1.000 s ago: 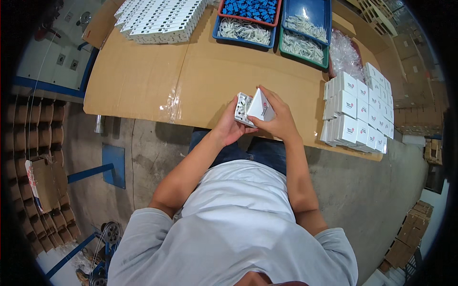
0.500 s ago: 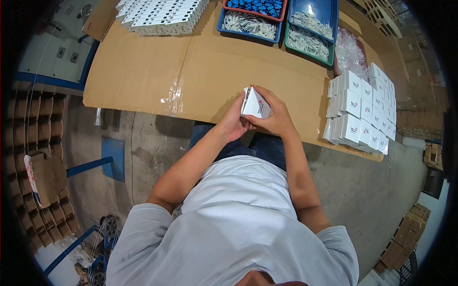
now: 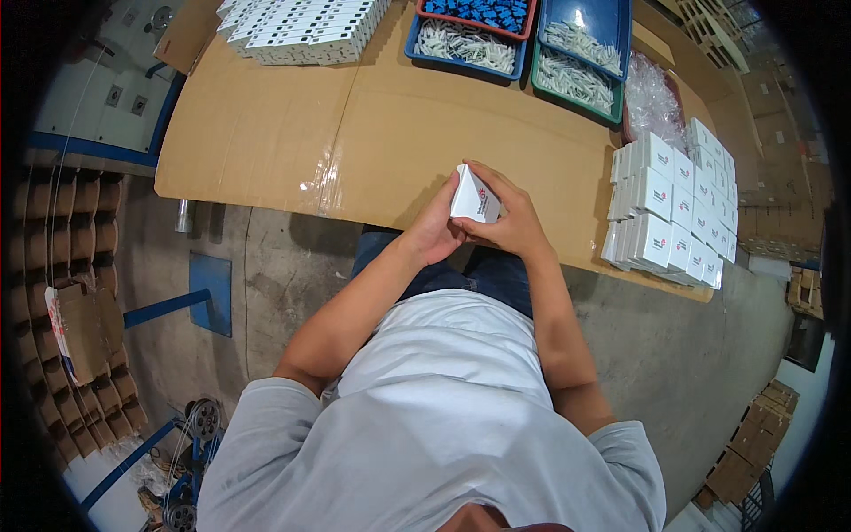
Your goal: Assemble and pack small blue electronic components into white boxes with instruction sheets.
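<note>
a small white box [image 3: 473, 197] was held in both hands above the front edge of a cardboard-covered counter [image 3: 239, 151], its printed face turned up and tilted. by the left grip [image 3: 433, 232], the box was cradled along its left side, the fingers partly hidden behind it. by the right grip [image 3: 514, 217], it was clasped from the other side, with the fingers set at the far corner and the thumb at the near edge. both grips were closed around the one piece; whether it was also touched by the counter could not be told.

the step in hand was judged to be the pressing together of the box, as no gap was seen in it; its contents were hidden. by the next move, it was judged, an even squeeze from both sides was called for, and then release by one grip, so that the box could be carried by the other.

to the right, similar white boxes [image 3: 671, 199] were stacked near the counter's edge. at the far side, long white pieces [image 3: 306, 40] were ranked in rows, and blue parts [image 3: 474, 11] were held in a red tray [image 3: 479, 30], with small pale parts seen in a green tray [image 3: 572, 105].
</note>
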Available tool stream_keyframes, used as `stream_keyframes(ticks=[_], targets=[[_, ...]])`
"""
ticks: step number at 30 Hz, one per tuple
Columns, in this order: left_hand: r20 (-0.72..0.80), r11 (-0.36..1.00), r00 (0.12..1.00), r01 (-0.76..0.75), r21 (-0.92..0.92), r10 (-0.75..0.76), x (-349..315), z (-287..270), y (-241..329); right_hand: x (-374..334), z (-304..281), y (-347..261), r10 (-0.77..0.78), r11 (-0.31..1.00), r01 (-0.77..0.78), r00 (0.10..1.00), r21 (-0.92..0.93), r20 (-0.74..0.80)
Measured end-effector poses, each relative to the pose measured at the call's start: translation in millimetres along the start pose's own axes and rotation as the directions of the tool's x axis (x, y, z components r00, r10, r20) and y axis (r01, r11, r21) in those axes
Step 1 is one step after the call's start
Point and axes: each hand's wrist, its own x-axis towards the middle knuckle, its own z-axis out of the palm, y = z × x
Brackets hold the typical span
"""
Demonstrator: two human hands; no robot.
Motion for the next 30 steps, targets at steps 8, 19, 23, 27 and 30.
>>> stream_keyframes(ticks=[8, 19, 23, 27, 30], targets=[[0.090, 0.999, 0.996, 0.000, 0.033, -0.003, 0.9, -5.8, -1.1, 1.1, -4.4, 5.4, -0.024, 0.999, 0.022, 0.999, 0.041, 0.041], [-0.001, 0.910, 0.998, -0.061, 0.411, 0.067, 1.1, -14.7, 6.4, -4.2, -3.4, -1.2, 0.075, 0.997, -0.074, 0.997, 0.027, -0.020], [0.023, 0.832, 0.997, -0.070, 0.550, 0.069, -7.4, -13.9, 10.3, -9.2, -3.7, 17.1, 0.224, 0.938, -0.215, 0.975, 0.273, -0.002], [0.226, 0.645, 0.959, -0.283, 0.710, 0.172, -7.6, -29.6, -1.7, -12.2, -7.0, 32.2, 0.293, 0.846, -0.316, 0.949, 0.430, 0.121], [0.179, 0.743, 0.970, -0.242, 0.624, 0.165, -16.5, -15.6, -2.7, -13.7, -7.0, 35.0, 0.344, 0.814, -0.381, 0.924, 0.438, 0.164]])
